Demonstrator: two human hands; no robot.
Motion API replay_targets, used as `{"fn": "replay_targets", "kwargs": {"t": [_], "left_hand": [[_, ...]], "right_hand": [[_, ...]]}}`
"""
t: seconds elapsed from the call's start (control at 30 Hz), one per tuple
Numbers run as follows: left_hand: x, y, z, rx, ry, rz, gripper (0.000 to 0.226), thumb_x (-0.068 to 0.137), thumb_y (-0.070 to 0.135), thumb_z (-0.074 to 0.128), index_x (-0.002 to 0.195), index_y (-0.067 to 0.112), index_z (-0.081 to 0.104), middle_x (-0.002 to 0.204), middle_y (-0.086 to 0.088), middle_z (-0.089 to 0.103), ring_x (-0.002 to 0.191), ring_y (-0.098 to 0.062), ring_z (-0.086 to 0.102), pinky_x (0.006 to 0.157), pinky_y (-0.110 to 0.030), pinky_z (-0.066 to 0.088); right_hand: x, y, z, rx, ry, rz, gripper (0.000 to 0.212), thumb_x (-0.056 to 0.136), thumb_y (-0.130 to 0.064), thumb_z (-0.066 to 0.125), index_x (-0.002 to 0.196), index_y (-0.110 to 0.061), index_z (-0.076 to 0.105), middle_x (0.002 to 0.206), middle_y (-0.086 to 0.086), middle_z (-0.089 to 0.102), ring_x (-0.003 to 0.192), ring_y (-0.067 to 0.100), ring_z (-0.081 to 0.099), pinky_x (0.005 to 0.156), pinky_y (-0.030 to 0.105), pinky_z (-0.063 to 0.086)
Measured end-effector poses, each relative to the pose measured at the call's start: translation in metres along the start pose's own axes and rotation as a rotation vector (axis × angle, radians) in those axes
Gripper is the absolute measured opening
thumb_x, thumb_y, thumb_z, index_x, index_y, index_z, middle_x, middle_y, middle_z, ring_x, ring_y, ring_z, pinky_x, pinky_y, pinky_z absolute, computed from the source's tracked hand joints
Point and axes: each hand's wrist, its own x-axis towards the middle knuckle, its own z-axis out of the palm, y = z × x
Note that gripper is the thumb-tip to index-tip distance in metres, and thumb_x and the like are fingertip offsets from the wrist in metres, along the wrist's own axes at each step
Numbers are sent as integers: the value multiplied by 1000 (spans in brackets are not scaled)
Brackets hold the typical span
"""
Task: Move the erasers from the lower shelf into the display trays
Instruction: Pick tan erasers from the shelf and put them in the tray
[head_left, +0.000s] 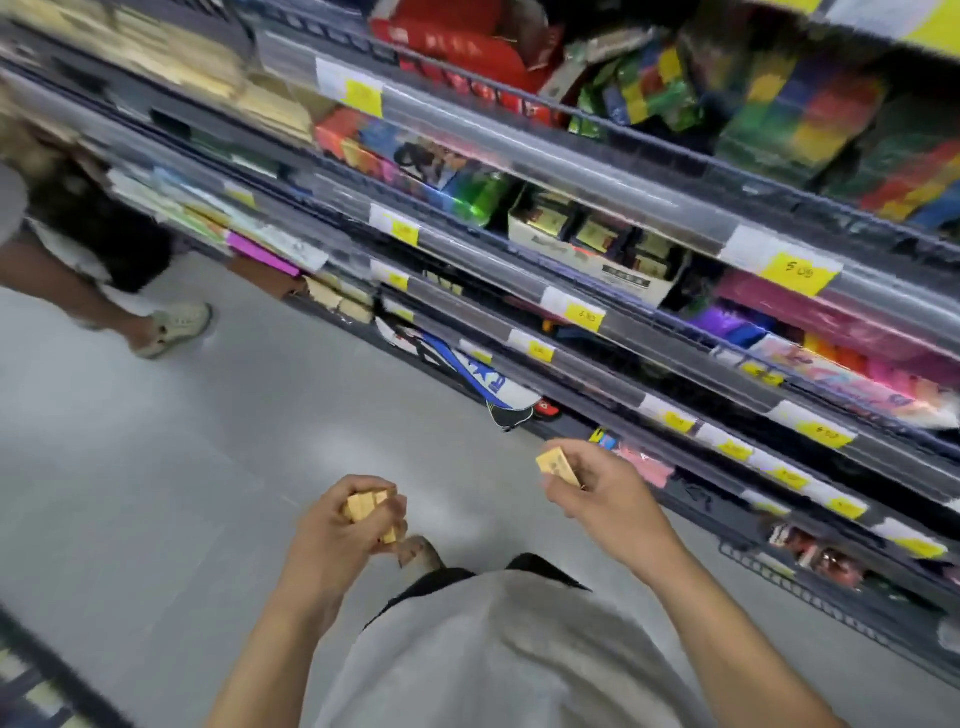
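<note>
Grey shirt (498, 649) fills my lower view. Above it, my left hand (343, 525) curls round a cluster of small yellow erasers (366, 506), while my right hand (597, 493) pinches one more yellow eraser (558, 463) (both held over the grey floor (182, 493)). Beyond, blurred shelves (623, 364) with yellow price tags (802, 273) carry colourful packets; another person's shoe (176, 327) stands farther left.

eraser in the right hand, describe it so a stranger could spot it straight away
Start at the store shelves running along the right, then drop to the right hand held out before the lowest ones. Pinched in its fingers is a single yellow eraser; the left hand grips a bunch of them.
</note>
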Motion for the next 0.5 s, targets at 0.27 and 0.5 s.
{"fn": "replay_targets", "kwargs": {"t": [0.27,0.5], "left_hand": [[35,16,-109,-73,45,9,10,90,4,77,99,4,72,83,-16,72,68,-22,69,60,-28,60],[82,43,-166,-134,56,42,10,89,6,79,95,9,73,78,-12,72,69,-24,70,61,-30,60]], "right_hand": [[26,-10,99,-69,-62,70,22,87,-8,71,99,-26,72,78,-9,66,70,6,57,67,27,46],[69,-33,148,-58,-95,98,24,88,-4,70,105,-20,71,79,-4,69,67,9,57,62,27,46]]}}
